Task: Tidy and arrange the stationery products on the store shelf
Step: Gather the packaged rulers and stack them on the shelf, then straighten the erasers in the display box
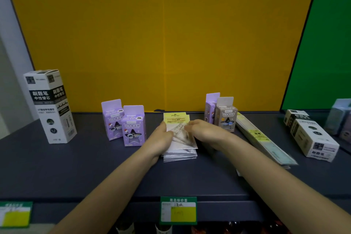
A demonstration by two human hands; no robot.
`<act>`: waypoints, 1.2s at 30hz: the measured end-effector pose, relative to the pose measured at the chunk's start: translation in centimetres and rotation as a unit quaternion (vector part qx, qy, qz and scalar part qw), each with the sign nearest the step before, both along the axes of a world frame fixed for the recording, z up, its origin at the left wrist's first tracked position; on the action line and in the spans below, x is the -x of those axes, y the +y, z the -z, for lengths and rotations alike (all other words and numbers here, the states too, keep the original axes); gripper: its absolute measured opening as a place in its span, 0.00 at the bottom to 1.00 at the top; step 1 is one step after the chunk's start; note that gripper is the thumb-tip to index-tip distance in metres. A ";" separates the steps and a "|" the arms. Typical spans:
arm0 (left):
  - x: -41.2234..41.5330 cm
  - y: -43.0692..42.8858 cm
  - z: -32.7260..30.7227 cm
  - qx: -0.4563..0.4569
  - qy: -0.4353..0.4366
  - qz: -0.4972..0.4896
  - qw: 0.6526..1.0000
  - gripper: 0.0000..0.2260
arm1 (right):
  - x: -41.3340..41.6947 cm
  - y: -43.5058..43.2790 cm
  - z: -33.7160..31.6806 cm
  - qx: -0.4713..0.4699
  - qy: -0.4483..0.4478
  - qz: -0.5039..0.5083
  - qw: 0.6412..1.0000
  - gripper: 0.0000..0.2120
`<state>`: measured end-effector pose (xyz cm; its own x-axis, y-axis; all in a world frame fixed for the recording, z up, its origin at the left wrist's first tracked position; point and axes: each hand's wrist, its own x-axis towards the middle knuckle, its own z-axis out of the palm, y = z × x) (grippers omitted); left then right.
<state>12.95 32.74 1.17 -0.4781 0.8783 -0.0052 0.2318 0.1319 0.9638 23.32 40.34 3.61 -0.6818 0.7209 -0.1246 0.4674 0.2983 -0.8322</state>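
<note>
A stack of clear-packed set squares with yellow header cards lies flat in the middle of the dark shelf. My left hand presses against the stack's left side, and my right hand rests on its right side and top. Both hands grip the packs between them. Two purple sharpener boxes stand to the left of the stack. A purple box and a grey-brown box stand just behind my right hand.
A tall white refill box stands at the far left. Long ruler packs lie diagonally on the right, beside a white refill box lying flat. Green price tags hang on the shelf's front edge. A yellow back panel rises behind.
</note>
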 end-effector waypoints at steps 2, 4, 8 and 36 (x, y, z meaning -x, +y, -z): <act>-0.1 -0.2 -0.2 -0.024 -0.027 0.001 0.999 0.17 | 0.2 -0.3 0.0 0.032 0.033 0.001 0.999 0.16; -0.1 -0.6 -0.6 -0.056 -0.077 -0.006 0.995 0.18 | 0.3 -0.3 0.5 0.118 0.090 0.009 0.989 0.17; -0.4 -1.7 -0.1 -0.081 -0.142 0.032 0.986 0.15 | -0.3 -0.9 1.6 0.245 0.184 0.028 0.951 0.17; -6.3 -4.2 -1.5 -0.179 0.333 0.112 0.919 0.07 | -11.2 3.1 -0.9 -0.330 -0.167 -0.126 0.921 0.17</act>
<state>19.28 28.54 2.65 -0.0783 0.8436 0.5313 0.7687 -0.2883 0.5710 34.53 43.39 4.52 -0.8411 0.5386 0.0497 0.5109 0.8213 -0.2538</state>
